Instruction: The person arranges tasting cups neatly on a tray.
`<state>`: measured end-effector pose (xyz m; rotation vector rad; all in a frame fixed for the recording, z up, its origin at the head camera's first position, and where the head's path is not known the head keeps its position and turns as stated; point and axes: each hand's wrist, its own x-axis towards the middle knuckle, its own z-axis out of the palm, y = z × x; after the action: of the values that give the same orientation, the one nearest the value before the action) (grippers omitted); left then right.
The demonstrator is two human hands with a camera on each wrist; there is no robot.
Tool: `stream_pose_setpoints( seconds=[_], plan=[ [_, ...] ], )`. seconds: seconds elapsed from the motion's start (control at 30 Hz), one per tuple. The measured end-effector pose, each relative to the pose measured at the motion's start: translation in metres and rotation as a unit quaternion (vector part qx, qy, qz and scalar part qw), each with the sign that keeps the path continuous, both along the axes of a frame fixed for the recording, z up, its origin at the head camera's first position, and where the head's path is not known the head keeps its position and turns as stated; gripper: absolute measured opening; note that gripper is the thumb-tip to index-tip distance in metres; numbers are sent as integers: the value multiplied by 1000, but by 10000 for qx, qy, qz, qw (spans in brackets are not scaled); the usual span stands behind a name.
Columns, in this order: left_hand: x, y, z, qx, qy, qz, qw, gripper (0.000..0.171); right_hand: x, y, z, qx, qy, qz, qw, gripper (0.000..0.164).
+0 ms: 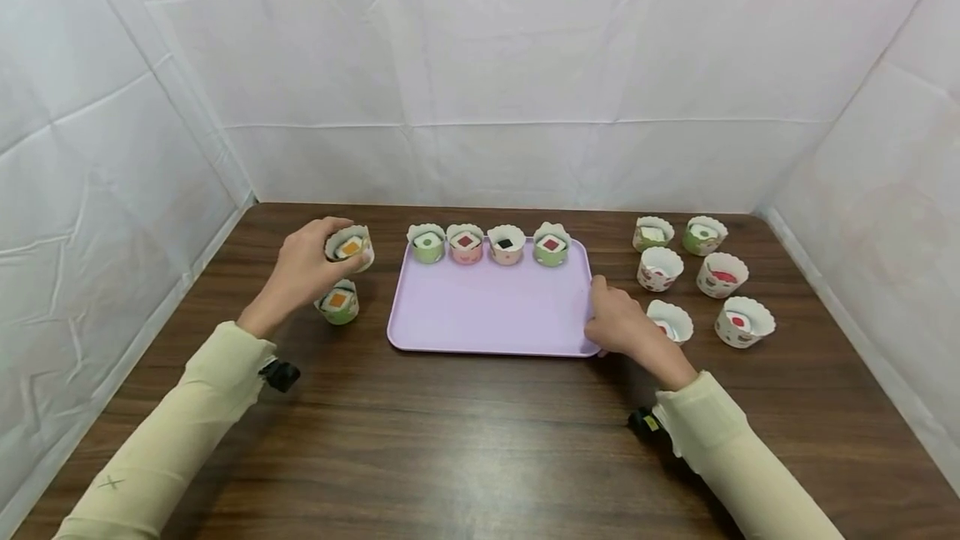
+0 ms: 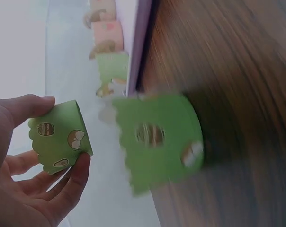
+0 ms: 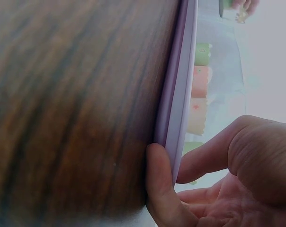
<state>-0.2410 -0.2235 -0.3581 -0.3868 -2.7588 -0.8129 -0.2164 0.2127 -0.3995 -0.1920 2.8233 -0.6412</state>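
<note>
My left hand [image 1: 303, 263] grips a green paper baking cup [image 2: 61, 137] between thumb and fingers, raised above the tabletop left of the tray. Inside that cup sits a white piece with an orange square [image 1: 351, 248]. A second green cup [image 1: 341, 311] with a similar orange-marked piece stands on the table just below the held one. My right hand [image 1: 624, 322] pinches the right rim of the lilac tray [image 1: 491, 307], thumb over the edge and fingers at its outer side. Several cups stand along the tray's back edge: green [image 1: 428, 248], pink [image 1: 466, 247], pale pink [image 1: 506, 248] and green [image 1: 551, 249].
To the right of the tray stand several more cups, two green ones [image 1: 704, 238] at the back and white patterned ones [image 1: 742, 325] nearer. One white cup [image 1: 678, 322] is partly behind my right hand. White sheeting [image 1: 510, 90] hangs around the brown wooden table [image 1: 465, 432].
</note>
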Motion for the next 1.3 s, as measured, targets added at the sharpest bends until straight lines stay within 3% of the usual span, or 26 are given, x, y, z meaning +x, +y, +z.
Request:
stream_pose_setpoints(
  seconds=[0.33, 0.7, 1.3],
  plan=[
    [-11, 35, -7, 22, 96, -343, 9994, 56, 0, 0, 3, 55, 72, -11, 10000, 46],
    [-18, 70, -21, -230, -524, -556, 9968, 55, 1, -1, -1, 23, 149, -10, 9999, 44],
    [-22, 82, -27, -516, -782, -889, 9916, 54, 1, -1, -2, 58, 186, 20, 9998, 43]
  ],
)
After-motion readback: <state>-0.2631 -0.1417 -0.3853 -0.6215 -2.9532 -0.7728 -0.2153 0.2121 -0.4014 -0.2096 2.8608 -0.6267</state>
